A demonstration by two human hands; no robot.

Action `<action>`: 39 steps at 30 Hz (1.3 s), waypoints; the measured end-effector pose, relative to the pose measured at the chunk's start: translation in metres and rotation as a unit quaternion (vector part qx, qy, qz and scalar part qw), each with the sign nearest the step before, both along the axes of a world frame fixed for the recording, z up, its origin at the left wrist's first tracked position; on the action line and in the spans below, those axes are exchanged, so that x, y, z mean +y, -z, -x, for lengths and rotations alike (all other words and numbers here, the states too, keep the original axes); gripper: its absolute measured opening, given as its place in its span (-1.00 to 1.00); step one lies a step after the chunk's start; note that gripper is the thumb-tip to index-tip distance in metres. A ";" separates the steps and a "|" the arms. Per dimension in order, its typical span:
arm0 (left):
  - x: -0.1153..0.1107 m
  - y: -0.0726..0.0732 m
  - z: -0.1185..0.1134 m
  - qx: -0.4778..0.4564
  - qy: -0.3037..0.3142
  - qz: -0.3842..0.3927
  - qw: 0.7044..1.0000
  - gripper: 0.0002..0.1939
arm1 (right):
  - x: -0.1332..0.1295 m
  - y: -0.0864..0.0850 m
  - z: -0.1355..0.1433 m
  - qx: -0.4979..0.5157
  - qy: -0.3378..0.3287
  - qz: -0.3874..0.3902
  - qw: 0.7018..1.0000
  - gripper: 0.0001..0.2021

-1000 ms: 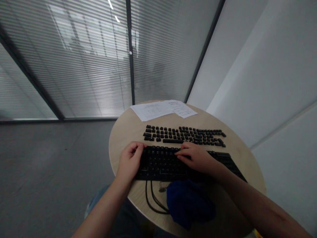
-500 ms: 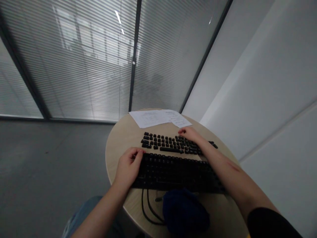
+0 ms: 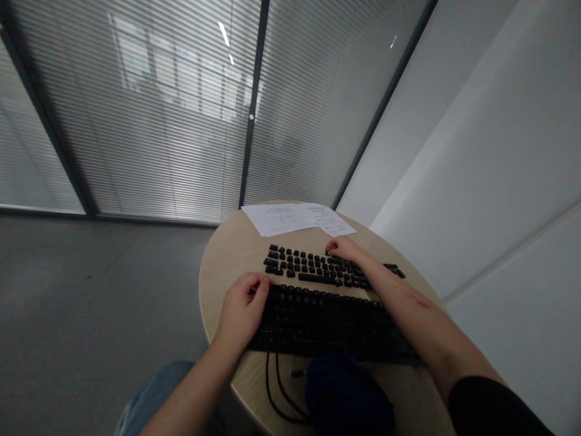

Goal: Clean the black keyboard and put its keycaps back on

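A black keyboard [image 3: 327, 324] lies across the round table. At its far left corner is my left hand [image 3: 245, 306], fingers curled and thumb against the keyboard's edge. Beyond the keyboard, loose black keycaps [image 3: 304, 263] are laid out in rows like a keyboard layout, with a long spacebar keycap [image 3: 320, 279] in the nearest row. My right hand [image 3: 344, 247] reaches over the keyboard to the far row, its thumb and fingers pinched on a small dark keycap [image 3: 327, 252]. My right hand and forearm hide part of the rows on that side.
Printed paper sheets [image 3: 295, 218] lie at the far side of the table [image 3: 218, 260]. A dark blue cloth-like bundle [image 3: 347, 396] and a black cable [image 3: 275, 390] are at the near side. A white wall [image 3: 508, 200] rises to the right, and glass with blinds [image 3: 158, 139] stands behind.
The view has shifted slightly, moving the scene a little right and down. My right fingers have come down onto a keycap in the far row. My left hand stays at the keyboard's corner.
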State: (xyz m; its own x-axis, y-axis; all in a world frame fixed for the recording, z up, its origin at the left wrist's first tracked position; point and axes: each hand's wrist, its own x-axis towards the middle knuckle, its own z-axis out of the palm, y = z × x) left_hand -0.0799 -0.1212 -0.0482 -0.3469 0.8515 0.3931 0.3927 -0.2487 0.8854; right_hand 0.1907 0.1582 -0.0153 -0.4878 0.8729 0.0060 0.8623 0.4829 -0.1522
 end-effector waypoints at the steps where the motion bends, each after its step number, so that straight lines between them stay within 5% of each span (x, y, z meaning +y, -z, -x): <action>1: 0.000 0.000 0.000 -0.001 0.000 0.001 1.000 -0.66 | 0.000 0.001 0.000 -0.001 0.003 -0.002 1.000 -0.83; 19: 0.002 0.001 -0.001 0.023 -0.005 -0.014 1.000 -0.68 | -0.019 -0.008 0.011 0.038 0.024 -0.063 0.997 -0.81; 25: 0.003 0.002 0.000 0.023 -0.006 -0.005 1.000 -0.68 | -0.082 -0.029 -0.005 0.122 -0.012 -0.045 0.991 -0.81; 28: 0.002 0.000 -0.001 0.012 -0.005 0.010 1.000 -0.68 | -0.136 -0.029 -0.018 0.168 -0.098 0.032 0.980 -0.81; 31: 0.000 -0.002 -0.003 -0.005 -0.012 0.032 0.999 -0.70 | -0.177 -0.022 -0.026 0.148 -0.165 0.005 0.975 -0.88; 39: -0.007 -0.008 -0.009 -0.072 -0.056 0.065 0.994 -0.69 | -0.188 -0.002 -0.030 0.131 -0.187 -0.024 0.973 -0.88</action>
State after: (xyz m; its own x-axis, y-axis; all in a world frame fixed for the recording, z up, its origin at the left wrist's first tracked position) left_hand -0.0708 -0.1279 -0.0405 -0.4864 0.8449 0.2227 0.2791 -0.0913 0.9559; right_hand 0.2208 -0.0299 -0.0137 -0.7472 0.6308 0.2095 0.5601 0.7672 -0.3125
